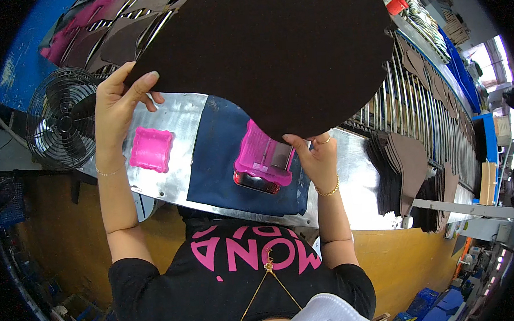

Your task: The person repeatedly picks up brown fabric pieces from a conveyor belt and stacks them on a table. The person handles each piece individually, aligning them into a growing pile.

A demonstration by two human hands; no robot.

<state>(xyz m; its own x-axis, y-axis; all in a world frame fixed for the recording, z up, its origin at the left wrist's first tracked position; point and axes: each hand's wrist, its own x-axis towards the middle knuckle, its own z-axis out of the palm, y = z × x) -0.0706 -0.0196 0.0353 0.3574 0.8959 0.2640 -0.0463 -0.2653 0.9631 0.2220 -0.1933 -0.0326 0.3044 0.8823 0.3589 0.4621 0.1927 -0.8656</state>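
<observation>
A large dark brown sheet of leather-like material (pixel 268 49) is lifted above the metal work table (pixel 173 121). My left hand (pixel 120 98) grips its left edge, thumb on top. My right hand (pixel 315 154) pinches its lower edge near the middle. Below the sheet a dark blue cloth (pixel 222 156) lies on the table, with a pink tray-like block (pixel 262 154) holding a small metal piece resting on it. A red flat object sticks out under that block. The sheet hides most of the table's far side.
A small pink scalloped tray (pixel 150 148) sits on the table at the left. A black fan (pixel 63 118) stands beyond the table's left end. Stacks of brown cut pieces (pixel 400 170) and metal racks (pixel 422 105) fill the right. Blue crates (pixel 433 302) sit on the floor.
</observation>
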